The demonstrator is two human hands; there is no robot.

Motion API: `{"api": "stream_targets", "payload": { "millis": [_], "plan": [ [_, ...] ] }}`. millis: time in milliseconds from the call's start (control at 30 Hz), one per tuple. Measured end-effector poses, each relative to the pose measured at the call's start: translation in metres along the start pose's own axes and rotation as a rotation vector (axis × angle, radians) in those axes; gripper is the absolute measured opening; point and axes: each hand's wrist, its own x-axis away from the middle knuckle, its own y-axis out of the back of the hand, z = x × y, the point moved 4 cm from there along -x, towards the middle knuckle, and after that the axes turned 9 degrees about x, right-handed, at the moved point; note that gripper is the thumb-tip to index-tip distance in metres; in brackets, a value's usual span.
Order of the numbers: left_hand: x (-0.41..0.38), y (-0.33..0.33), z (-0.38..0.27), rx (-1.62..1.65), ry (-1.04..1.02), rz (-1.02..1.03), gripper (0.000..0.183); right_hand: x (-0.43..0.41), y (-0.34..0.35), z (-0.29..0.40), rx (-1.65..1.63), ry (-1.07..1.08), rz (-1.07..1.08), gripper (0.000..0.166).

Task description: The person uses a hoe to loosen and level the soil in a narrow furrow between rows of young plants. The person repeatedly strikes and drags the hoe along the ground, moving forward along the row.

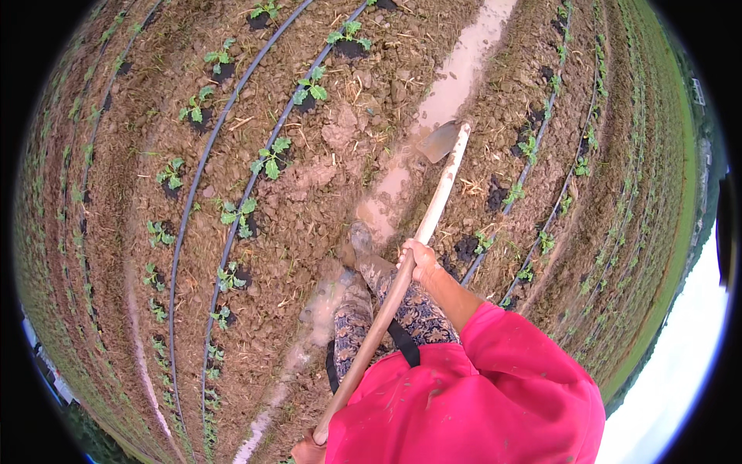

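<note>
A long-handled hoe slants up across the view, its wooden handle (375,327) running past the front of my legs. My right hand (422,261) is wrapped around the middle of the handle. Down at the lower edge, my left hand (308,450) holds the handle's rear end, partly cut off by the picture and my sleeve. The metal hoe blade (439,142) is at the far end, over the right side of a muddy water-filled furrow (458,75). Mud spots mark the handle near the blade.
My muddy boots (360,238) stand in the furrow. Leafy seedlings (272,158) grow in rows on the soil beds at both sides. Drip irrigation hoses (253,174) run along the rows. Dark patches (465,248) lie beside several seedlings. Grass (675,278) borders the field at right.
</note>
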Motion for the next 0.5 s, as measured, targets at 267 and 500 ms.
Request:
{"api": "stream_targets", "payload": {
  "millis": [267, 500],
  "plan": [
    [-0.065, 0.012, -0.107, 0.055, -0.138, -0.036, 0.032, -0.028, 0.002, 0.149, -0.04, 0.316, -0.038, 0.01],
    [-0.064, -0.003, -0.107, -0.025, -0.101, 0.145, 0.034, -0.06, 0.011, 0.117, 0.116, 0.277, -0.215, 0.008]
  ]
}}
